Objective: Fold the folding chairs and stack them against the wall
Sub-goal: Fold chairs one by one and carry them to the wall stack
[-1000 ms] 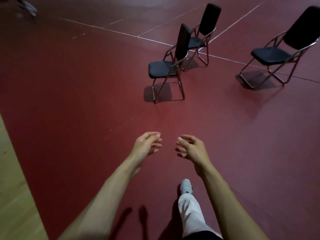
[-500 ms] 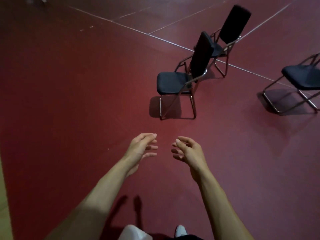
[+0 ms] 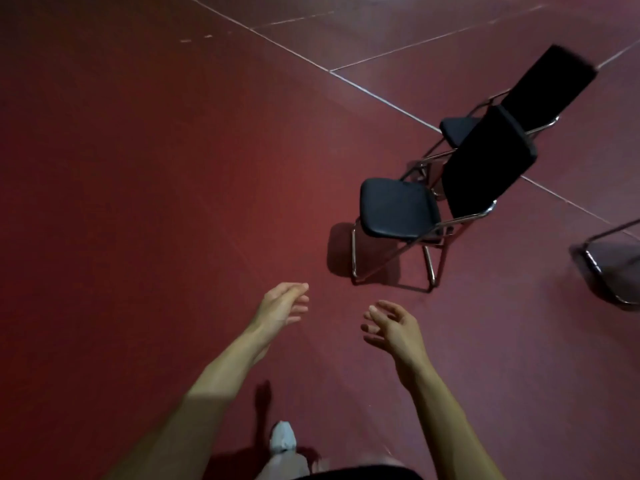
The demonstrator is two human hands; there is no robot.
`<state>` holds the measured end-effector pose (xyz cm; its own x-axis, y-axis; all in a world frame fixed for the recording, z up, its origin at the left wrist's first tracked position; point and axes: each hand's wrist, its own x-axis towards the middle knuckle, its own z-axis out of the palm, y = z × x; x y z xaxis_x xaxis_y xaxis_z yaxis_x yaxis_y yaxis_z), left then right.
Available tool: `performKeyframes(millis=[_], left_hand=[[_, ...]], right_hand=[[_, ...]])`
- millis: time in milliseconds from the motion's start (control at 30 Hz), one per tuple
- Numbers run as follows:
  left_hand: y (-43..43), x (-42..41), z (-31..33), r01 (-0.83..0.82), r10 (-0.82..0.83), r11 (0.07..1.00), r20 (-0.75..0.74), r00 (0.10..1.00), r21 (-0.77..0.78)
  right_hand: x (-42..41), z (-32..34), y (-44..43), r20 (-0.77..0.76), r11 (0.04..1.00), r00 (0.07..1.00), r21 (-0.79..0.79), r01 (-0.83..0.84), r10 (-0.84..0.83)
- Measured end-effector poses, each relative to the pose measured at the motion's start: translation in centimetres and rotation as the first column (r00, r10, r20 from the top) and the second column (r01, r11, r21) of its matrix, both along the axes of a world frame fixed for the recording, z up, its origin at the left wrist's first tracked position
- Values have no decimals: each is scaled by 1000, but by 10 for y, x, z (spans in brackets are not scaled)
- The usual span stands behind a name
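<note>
Stepping forward, white shoe [image 3: 282,436] on red floor [image 3: 138,202]. Left hand [image 3: 282,308] and right hand [image 3: 394,327] out front, fingers loose, apart, holding nothing. Nearest chair [image 3: 398,207] closer than a moment ago, unfolded, untouched. Second chair [image 3: 547,84] just behind; third chair [image 3: 602,268] at right edge. Folding probably comes next.

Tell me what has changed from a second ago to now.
The person has walked toward the nearest chair, which now stands much closer to the left hand and right hand. The chairs have slid rightward in view; of the third chair only a leg frame shows at the right edge. The hands have drifted slightly apart. Unchanged: both hands empty with relaxed fingers; the nearest chair and second chair unfolded, untouched.
</note>
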<state>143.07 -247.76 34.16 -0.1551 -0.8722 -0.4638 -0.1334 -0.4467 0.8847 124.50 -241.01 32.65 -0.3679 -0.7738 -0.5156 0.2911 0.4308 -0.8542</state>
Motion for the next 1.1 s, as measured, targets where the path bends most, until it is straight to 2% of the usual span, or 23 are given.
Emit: performKeyframes(millis=[200, 333, 400, 600, 667, 867, 1100], left_hand=[[-120, 4, 12, 31, -31, 999, 29, 999, -16], [-213, -16, 9, 25, -25, 999, 2, 1000, -24], [-263, -35, 9, 56, -56, 998, 14, 998, -34], [-430, -147, 25, 296, -288, 954, 123, 950, -50], [-478, -183, 34, 364, -349, 927, 147, 925, -86], [-594, -257, 32, 417, -406, 905, 123, 905, -81], [-743, -284, 6, 485, -475, 872, 132, 870, -60]], right_hand=[[13, 3, -114, 56, 999, 998, -26, 33, -31], [-4, -17, -204, 62, 998, 996, -11, 58, -57], [-19, -26, -246, 96, 995, 991, -10, 97, -95], [-108, -32, -388, 174, 971, 958, -29, 236, -227], [-135, -27, -426, 155, 965, 956, -36, 259, -251], [-212, -21, -529, 112, 942, 936, -6, 337, -334], [-227, -38, -658, 86, 931, 927, 44, 363, -366]])
